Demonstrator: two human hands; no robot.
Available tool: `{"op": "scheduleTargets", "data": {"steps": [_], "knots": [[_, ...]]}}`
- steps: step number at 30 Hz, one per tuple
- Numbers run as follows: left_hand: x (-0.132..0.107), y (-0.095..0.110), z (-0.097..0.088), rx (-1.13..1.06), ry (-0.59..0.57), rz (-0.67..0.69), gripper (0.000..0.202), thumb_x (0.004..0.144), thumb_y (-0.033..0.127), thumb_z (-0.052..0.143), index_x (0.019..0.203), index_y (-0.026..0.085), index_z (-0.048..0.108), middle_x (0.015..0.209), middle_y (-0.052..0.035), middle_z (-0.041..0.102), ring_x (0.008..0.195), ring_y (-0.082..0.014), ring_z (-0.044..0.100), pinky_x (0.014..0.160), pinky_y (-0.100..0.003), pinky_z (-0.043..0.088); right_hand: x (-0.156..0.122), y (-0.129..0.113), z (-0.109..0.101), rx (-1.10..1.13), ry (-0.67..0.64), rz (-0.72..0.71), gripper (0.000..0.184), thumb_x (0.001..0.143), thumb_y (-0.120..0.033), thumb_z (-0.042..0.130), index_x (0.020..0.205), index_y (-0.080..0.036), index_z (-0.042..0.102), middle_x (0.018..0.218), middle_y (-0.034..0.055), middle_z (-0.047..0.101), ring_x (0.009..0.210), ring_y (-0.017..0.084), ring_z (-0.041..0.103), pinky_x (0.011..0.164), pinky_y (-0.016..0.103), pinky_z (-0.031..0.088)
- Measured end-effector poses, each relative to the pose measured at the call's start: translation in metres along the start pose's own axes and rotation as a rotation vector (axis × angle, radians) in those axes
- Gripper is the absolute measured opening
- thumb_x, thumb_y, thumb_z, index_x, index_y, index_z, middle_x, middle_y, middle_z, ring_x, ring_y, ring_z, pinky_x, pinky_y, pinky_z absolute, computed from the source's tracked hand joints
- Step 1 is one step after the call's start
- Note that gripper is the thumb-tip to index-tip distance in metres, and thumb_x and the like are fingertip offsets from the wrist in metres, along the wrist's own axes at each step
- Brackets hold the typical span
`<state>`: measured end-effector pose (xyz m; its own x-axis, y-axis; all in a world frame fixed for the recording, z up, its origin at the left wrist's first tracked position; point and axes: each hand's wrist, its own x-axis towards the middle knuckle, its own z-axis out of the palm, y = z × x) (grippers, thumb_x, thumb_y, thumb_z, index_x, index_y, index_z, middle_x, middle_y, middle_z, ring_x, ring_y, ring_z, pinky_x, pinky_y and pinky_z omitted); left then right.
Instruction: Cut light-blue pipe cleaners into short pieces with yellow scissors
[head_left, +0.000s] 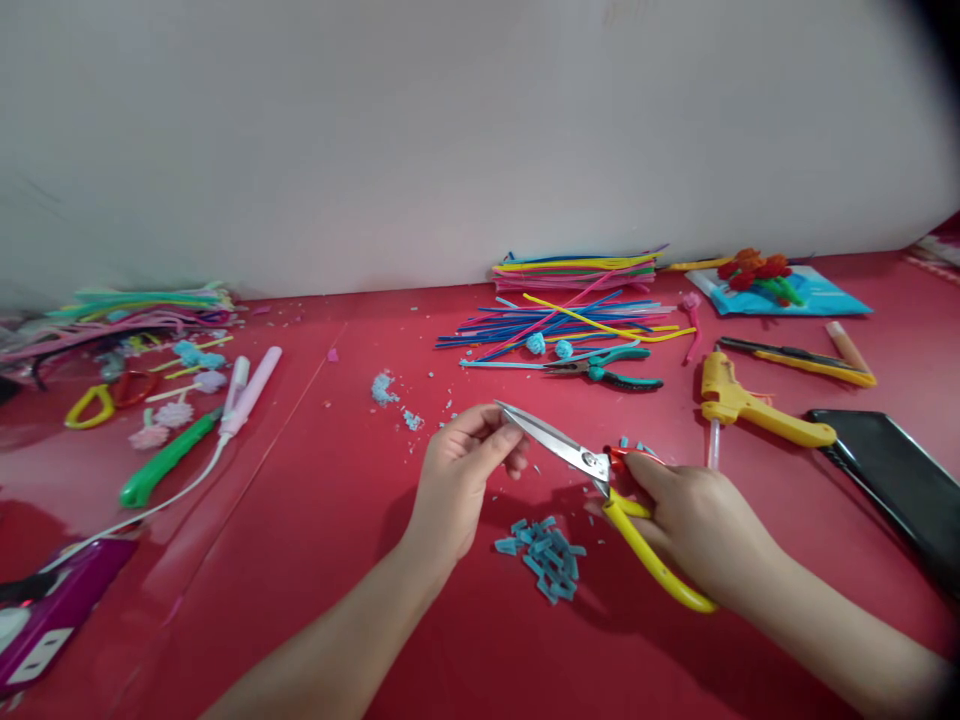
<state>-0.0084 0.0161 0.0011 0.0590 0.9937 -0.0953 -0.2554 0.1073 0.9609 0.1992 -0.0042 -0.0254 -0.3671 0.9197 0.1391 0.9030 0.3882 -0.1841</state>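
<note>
My right hand grips a pair of scissors with one yellow and one red handle. The blades look closed or nearly so, and point left toward my left hand. There, thumb and index finger are pinched together right at the blade tips; whatever lies between them is too small or hidden to make out. On the red table below the scissors is a small heap of cut blue pieces. A few more blue bits lie partly behind my right hand. Pale blue fluff is scattered beyond my left hand.
Colourful pipe cleaners lie at the back with teal-handled pliers. To the right are a yellow glue gun, a utility knife and a black phone-like slab. On the left lie a pink hair-straightener-like tool and a green-handled cutter.
</note>
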Motion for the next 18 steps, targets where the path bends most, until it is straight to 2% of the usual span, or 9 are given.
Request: {"op": "scheduleTargets", "data": {"steps": [3, 8, 11, 14, 18], "knots": [[-0.001, -0.003, 0.001, 0.009, -0.036, -0.051, 0.009, 0.072, 0.022, 0.058, 0.077, 0.015, 0.057, 0.064, -0.0013, 0.056, 0.054, -0.0092, 0.051, 0.050, -0.020, 0.041, 0.004, -0.004, -0.004, 0.223, -0.059, 0.105, 0.029, 0.075, -0.048, 0.044, 0.064, -0.021, 0.042, 0.046, -0.0036, 0.045, 0.040, 0.011, 0.042, 0.041, 0.022, 0.022], [-0.008, -0.010, 0.011, 0.112, -0.280, -0.192, 0.010, 0.076, 0.025, 0.053, 0.076, 0.016, 0.056, 0.065, -0.0013, 0.057, 0.054, -0.0093, 0.052, 0.052, -0.021, 0.042, 0.007, -0.015, -0.010, 0.813, -0.103, 0.280, 0.025, 0.075, -0.044, 0.047, 0.071, -0.020, 0.048, 0.048, -0.0060, 0.043, 0.039, 0.008, 0.040, 0.038, 0.019, 0.029], [-0.012, -0.011, 0.016, 0.180, -0.362, -0.225, 0.012, 0.077, 0.027, 0.052, 0.075, 0.016, 0.056, 0.064, -0.0004, 0.056, 0.054, -0.0083, 0.051, 0.053, -0.020, 0.041, 0.006, -0.018, -0.012, 1.079, -0.176, 0.382, 0.024, 0.076, -0.043, 0.045, 0.080, -0.020, 0.048, 0.042, -0.0093, 0.038, 0.032, 0.007, 0.038, 0.034, 0.018, 0.030], [-0.014, -0.011, 0.018, 0.245, -0.431, -0.236, 0.016, 0.077, 0.029, 0.051, 0.071, 0.015, 0.056, 0.064, -0.0004, 0.054, 0.054, -0.0079, 0.051, 0.052, -0.019, 0.040, 0.007, -0.020, -0.016, 1.173, -0.228, 0.410, 0.021, 0.077, -0.041, 0.045, 0.079, -0.020, 0.048, 0.038, -0.0101, 0.038, 0.030, 0.007, 0.038, 0.033, 0.018, 0.031], [-0.016, -0.011, 0.020, 0.285, -0.480, -0.273, 0.014, 0.075, 0.027, 0.053, 0.068, 0.015, 0.056, 0.062, 0.0000, 0.053, 0.053, -0.0082, 0.049, 0.052, -0.019, 0.039, 0.007, -0.022, -0.022, 1.169, -0.255, 0.401, 0.013, 0.075, -0.032, 0.046, 0.071, -0.020, 0.046, 0.039, -0.0102, 0.038, 0.032, 0.006, 0.037, 0.033, 0.016, 0.031]]}}
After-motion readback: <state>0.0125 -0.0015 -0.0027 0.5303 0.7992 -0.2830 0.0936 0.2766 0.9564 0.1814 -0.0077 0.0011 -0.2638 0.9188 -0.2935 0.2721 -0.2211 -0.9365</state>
